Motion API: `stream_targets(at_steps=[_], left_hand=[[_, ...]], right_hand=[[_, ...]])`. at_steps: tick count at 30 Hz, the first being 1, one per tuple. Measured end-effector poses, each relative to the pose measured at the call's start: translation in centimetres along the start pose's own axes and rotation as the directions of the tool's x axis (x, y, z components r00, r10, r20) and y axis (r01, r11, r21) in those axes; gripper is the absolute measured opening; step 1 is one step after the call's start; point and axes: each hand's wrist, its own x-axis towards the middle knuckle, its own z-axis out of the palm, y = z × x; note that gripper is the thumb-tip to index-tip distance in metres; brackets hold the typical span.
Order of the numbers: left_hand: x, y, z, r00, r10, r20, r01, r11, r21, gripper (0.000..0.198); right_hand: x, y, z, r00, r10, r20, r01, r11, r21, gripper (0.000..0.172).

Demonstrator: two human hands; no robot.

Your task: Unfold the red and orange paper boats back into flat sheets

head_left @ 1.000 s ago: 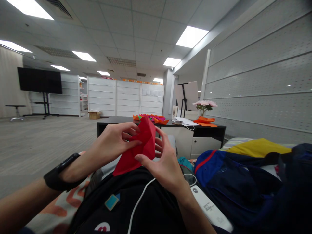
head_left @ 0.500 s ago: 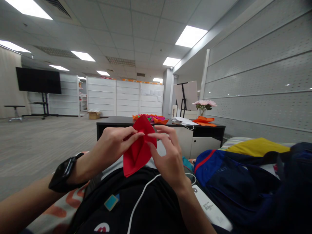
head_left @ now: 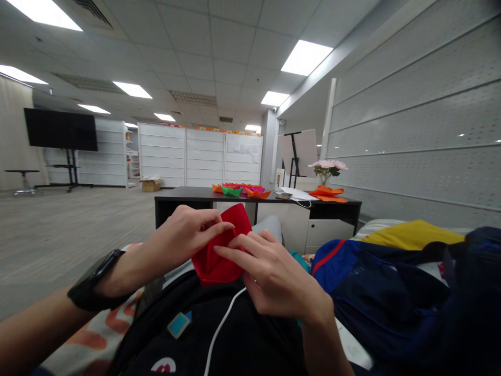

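Observation:
A folded sheet of red paper point(head_left: 225, 263) is held up between my two hands, tilted, above a black bag point(head_left: 164, 324) on my lap. My left hand point(head_left: 190, 230) pinches its upper left side between thumb and fingers. On the other side, my right hand point(head_left: 270, 269) grips the right edge, its index finger laid across the front of the paper. The right thumb is mostly hidden behind the sheet. A white cable point(head_left: 221, 326) runs over the bag below the hands.
Ahead stands a dark-topped desk point(head_left: 188, 195) bearing several folded paper pieces, including a green paper boat point(head_left: 231, 191), plus orange paper point(head_left: 327, 194) and a flower vase point(head_left: 327, 171). To my right lie a blue backpack point(head_left: 368, 282), yellow cloth point(head_left: 415, 236) and a white power bank point(head_left: 352, 342).
The red paper has dropped lower and tilted, uncovering the green paper boat on the desk. My right hand has turned inward and closed onto the paper's right side.

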Motion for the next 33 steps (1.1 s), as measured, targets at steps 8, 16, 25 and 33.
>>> stream_targets(at_steps=[8, 16, 25, 33], left_hand=[[0.5, -0.9, -0.3, 0.987, -0.160, 0.034, 0.163, 0.960, -0.227, 0.038], [0.6, -0.3, -1.2, 0.965, -0.237, 0.109, 0.258, 0.803, -0.537, 0.033], [0.0, 0.7, -1.6, 0.947, -0.255, -0.198, 0.133, 0.867, -0.481, 0.022], [-0.2, -1.0, -1.6, 0.996, 0.068, -0.051, -0.085, 0.786, -0.613, 0.079]], right_hand=[[-0.3, 1.6, -0.1, 0.975, -0.015, -0.222, 0.029, 0.998, 0.057, 0.021], [-1.3, 2.7, -1.1, 0.899, 0.027, -0.437, -0.025, 1.000, 0.009, 0.015], [-2.0, 3.7, -1.2, 0.945, 0.052, -0.324, -0.022, 0.995, 0.095, 0.013], [-1.7, 5.2, -1.2, 0.814, 0.100, -0.572, 0.001, 0.985, 0.174, 0.020]])
